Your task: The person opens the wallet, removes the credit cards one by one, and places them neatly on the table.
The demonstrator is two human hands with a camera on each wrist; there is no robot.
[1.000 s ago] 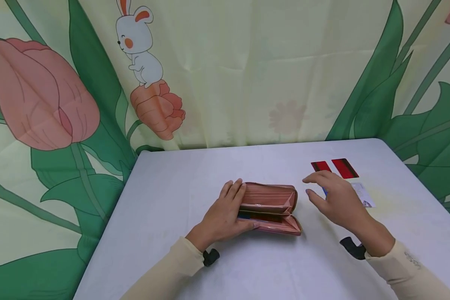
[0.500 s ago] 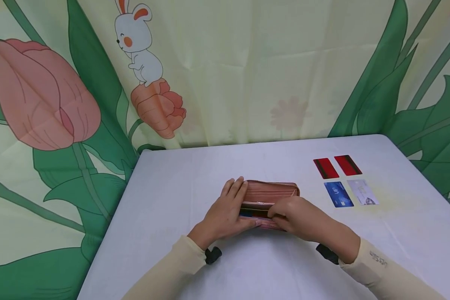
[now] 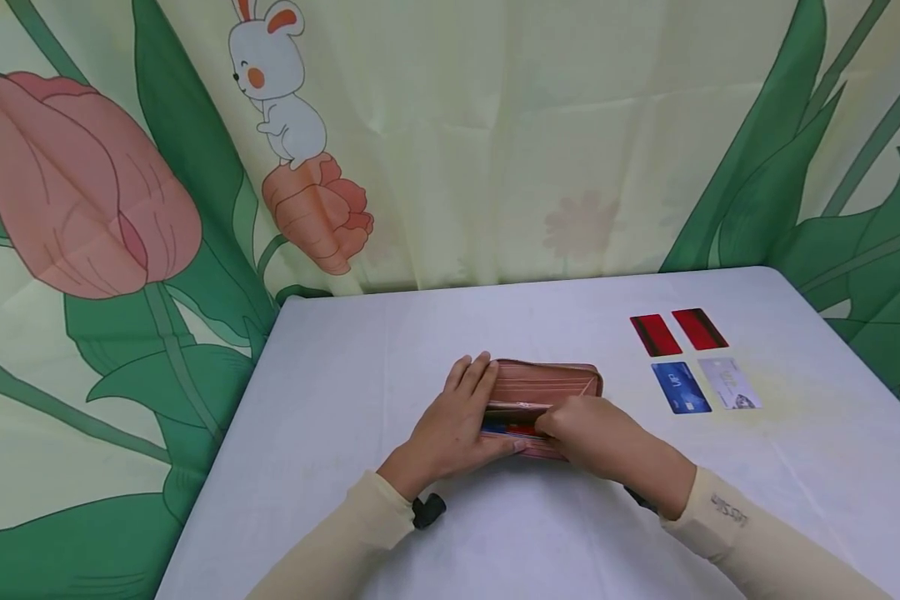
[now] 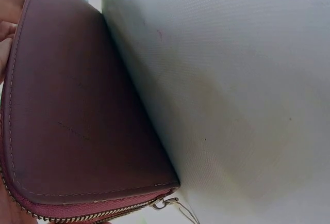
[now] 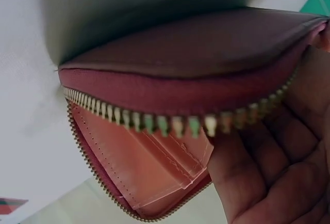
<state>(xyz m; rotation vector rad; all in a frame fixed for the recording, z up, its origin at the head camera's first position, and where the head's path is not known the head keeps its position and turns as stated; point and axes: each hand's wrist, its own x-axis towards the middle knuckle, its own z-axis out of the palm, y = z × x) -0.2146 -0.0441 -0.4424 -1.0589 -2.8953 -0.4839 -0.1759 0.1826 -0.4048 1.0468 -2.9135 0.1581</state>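
A pink zip-around wallet (image 3: 543, 381) stands spread on the table, its card slots and compartments showing. My left hand (image 3: 450, 429) holds its left end, fingers along the back half and thumb on the front edge. My right hand (image 3: 607, 437) has curled fingers reaching into the front compartment; the fingertips are hidden. Beside them a bit of red card (image 3: 521, 431) shows, apparently in their pinch, with a blue edge to its left. In the left wrist view the wallet's smooth outer cover (image 4: 77, 105) fills the left side. The right wrist view has the brass zip teeth (image 5: 129, 118) close up.
Two red cards (image 3: 656, 335) (image 3: 700, 328) with dark stripes lie at the back right of the white table (image 3: 330, 367). In front of them are a blue card (image 3: 681, 387) and a pale card (image 3: 730, 383). A printed curtain (image 3: 495, 167) hangs behind.
My right hand has come left from near the loose cards and gone into the wallet. More of a red card now shows at its fingertips. The left hand keeps its hold.
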